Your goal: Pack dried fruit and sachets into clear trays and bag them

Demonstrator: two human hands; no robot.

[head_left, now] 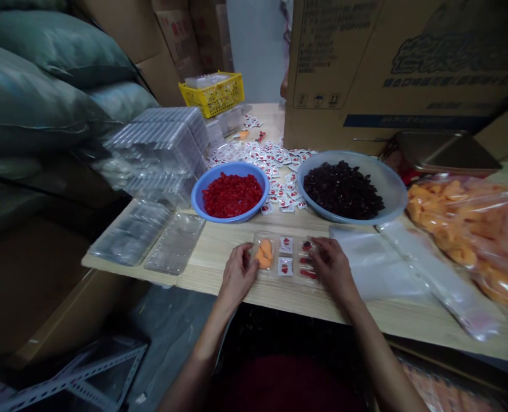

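Note:
A clear plastic blister tray (276, 242) lies near the table's front edge. Orange pieces (264, 254) fill its left compartment, two small printed packets (285, 266) sit in the middle, and dark and red pieces (307, 274) are in the right compartment. My left hand (239, 271) pinches the tray's left end, fingers closed. At the right end, my right hand (333, 266) has its fingers closed on the tray's edge beside the dark pieces. Behind the tray stand a blue bowl (199, 201) of red pieces and a pale bowl (394, 191) of dark pieces.
Printed packets (275, 166) are scattered between the bowls. Stacked clear trays (159, 143) and a yellow basket (219, 102) stand at left. Plastic bags (374, 263), a bag of orange pieces (451, 217) and a large carton (391, 63) occupy the right.

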